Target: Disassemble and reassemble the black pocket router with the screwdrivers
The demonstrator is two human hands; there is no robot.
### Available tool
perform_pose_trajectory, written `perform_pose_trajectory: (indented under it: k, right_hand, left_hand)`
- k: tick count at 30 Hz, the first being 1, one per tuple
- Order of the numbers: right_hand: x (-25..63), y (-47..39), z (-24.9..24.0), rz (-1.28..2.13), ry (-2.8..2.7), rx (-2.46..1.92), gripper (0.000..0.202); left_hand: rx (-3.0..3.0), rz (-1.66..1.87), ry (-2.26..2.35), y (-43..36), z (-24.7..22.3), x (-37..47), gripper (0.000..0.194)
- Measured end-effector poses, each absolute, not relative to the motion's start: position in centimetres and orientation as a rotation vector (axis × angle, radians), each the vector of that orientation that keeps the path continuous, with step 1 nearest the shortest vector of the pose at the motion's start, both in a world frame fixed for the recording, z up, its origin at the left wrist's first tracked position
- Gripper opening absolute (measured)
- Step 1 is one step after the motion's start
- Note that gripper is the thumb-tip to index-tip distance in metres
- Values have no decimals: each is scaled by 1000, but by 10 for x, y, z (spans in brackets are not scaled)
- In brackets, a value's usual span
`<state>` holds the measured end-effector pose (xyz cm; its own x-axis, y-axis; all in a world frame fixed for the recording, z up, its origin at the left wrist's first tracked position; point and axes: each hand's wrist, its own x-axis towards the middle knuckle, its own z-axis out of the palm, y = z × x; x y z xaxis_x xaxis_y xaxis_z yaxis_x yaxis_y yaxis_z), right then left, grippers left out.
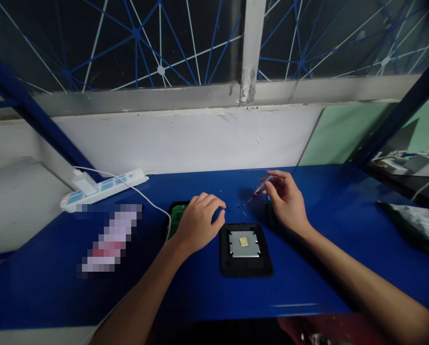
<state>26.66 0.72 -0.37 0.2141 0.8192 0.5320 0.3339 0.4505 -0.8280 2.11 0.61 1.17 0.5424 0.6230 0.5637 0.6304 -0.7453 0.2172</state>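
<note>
In my right hand [286, 199] is a small screwdriver [263, 187] with a translucent handle and a red collar, held between thumb and fingers. Its thin shaft slants down to the left, toward tiny dark pieces [238, 207], perhaps screws, on the table. My left hand [202, 218] hovers with bent fingers and a gap between thumb and forefinger; nothing shows in it. Partly hidden beneath it is a green circuit board [177, 214] in a black housing. Between my forearms lies a square black cover [246, 269] with a metal plate [252, 251] and a yellowish pad [243, 241].
A white power strip [135, 177] with a plugged-in charger [85, 182] stands at the back left of the blue table [322, 282]. Its white cable [148, 201] runs under my left hand. A pixelated item [116, 235] lies left, a silvery bag [415, 220] right.
</note>
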Motion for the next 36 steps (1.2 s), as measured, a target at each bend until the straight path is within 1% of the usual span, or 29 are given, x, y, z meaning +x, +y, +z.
perform_pose_trajectory:
  k: [19,31,36]
  right_hand:
    - [263,4,-4,455,-1420,-1171,26]
    - [264,5,-2,461,-1321,-1088,27]
    - [266,2,5,469,-1280,-1069,24]
  left_hand:
    - [-2747,-995,-1112,6,12,21,14]
    - [-2772,-960,-1131,5,12,22,14]
    - [-2853,-914,-1070,-3,12,28,12]
